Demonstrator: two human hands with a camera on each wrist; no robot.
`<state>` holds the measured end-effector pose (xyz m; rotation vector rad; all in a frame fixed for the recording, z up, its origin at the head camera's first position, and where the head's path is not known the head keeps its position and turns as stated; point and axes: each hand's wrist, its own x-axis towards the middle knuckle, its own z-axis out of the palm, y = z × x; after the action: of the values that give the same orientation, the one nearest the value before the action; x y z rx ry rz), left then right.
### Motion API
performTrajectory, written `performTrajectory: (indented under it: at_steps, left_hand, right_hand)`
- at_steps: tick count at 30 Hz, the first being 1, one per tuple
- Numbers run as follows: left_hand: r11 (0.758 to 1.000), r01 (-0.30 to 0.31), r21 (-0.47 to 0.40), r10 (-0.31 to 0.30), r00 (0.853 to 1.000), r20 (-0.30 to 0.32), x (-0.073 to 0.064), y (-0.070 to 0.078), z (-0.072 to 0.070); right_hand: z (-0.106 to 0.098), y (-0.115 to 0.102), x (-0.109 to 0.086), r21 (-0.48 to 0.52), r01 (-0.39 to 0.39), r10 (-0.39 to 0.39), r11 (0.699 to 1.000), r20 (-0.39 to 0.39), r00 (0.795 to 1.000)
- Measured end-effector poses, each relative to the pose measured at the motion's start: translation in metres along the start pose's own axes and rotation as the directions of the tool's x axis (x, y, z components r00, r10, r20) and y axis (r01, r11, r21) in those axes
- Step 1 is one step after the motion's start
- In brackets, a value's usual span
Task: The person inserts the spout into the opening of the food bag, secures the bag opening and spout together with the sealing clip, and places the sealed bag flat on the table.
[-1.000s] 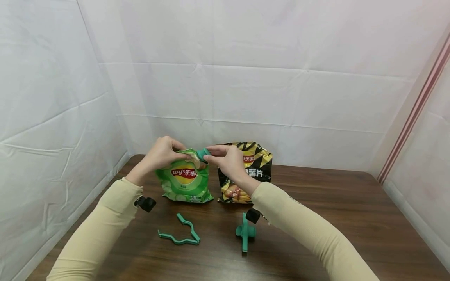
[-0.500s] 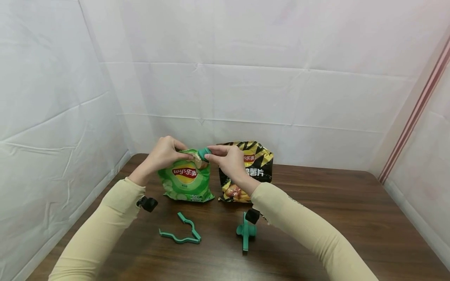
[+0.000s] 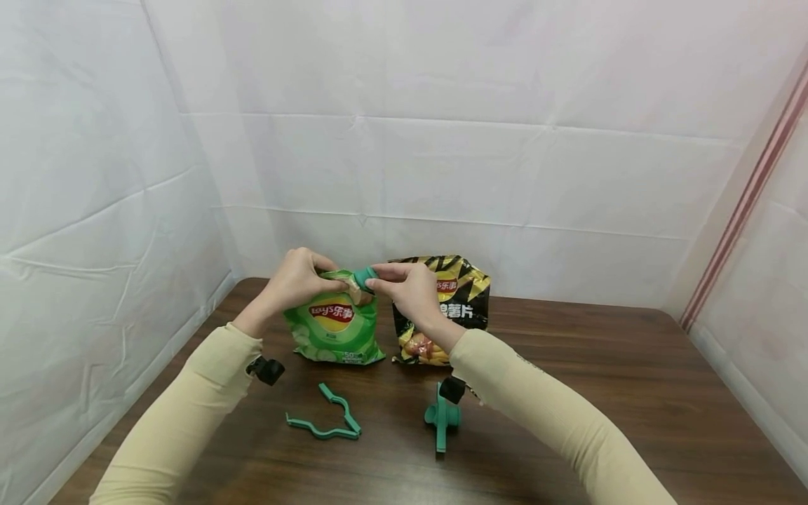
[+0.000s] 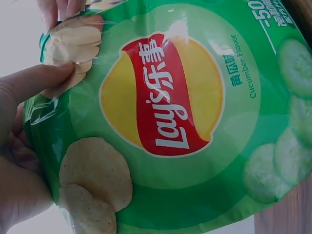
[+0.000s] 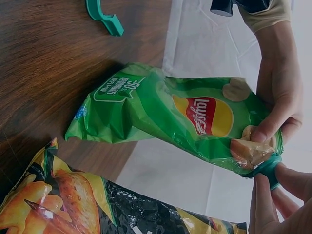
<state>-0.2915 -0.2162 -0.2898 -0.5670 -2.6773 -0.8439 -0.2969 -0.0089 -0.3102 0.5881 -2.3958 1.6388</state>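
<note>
A green Lay's chip bag [image 3: 332,330] stands upright near the back left of the table. My left hand [image 3: 297,284] pinches its top edge, thumb on the front, plain in the left wrist view where the thumb presses the printed chips of the chip bag [image 4: 161,97]. At the bag's top right corner is a green round cap [image 5: 267,169]; my right hand [image 3: 410,291] pinches it between thumb and fingers. The bag's film is creased beside the cap. Behind my right hand, a black and yellow Lay's bag [image 3: 467,315] stands partly covered.
On the dark wood table [image 3: 568,393] in front of the bags lies an unfolded green bag clip [image 3: 341,433]. Right of it is a second green clip with a round spout [image 3: 442,417], close below my right wrist. White cloth walls [image 3: 442,175] rise behind and at both sides.
My left hand and the upper part of the green chip bag have shifted very slightly right. Both hands keep the same grips, and the clips on the table lie as before.
</note>
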Motion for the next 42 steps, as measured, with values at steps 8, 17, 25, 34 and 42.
performTrajectory:
  at_steps: [8,17,25,34,42]
  left_hand:
    - [1.0,0.009,-0.018,-0.009,1.0,-0.014,-0.001,0.0,0.001]
    - [0.999,0.011,-0.049,-0.012,1.0,-0.023,0.0,-0.001,0.002]
    - [0.998,0.017,-0.064,-0.019,1.0,-0.025,0.0,-0.005,0.001]
    - [0.998,0.013,-0.055,-0.015,1.0,-0.028,0.0,-0.006,0.002]
    - [0.998,0.023,-0.059,-0.024,0.999,-0.022,0.0,-0.005,0.003]
  right_hand:
    - [0.001,0.002,0.0,-0.012,0.013,-0.013,1.0,-0.002,1.0]
    - [0.0,0.002,-0.001,-0.041,0.01,-0.01,0.999,0.001,1.0]
    - [0.0,0.003,-0.003,-0.045,0.016,-0.015,0.999,0.017,1.0]
    - [-0.01,0.01,-0.017,-0.036,-0.014,0.017,0.999,0.064,0.998]
    - [-0.012,0.011,-0.039,-0.015,-0.03,0.032,0.999,0.143,0.989]
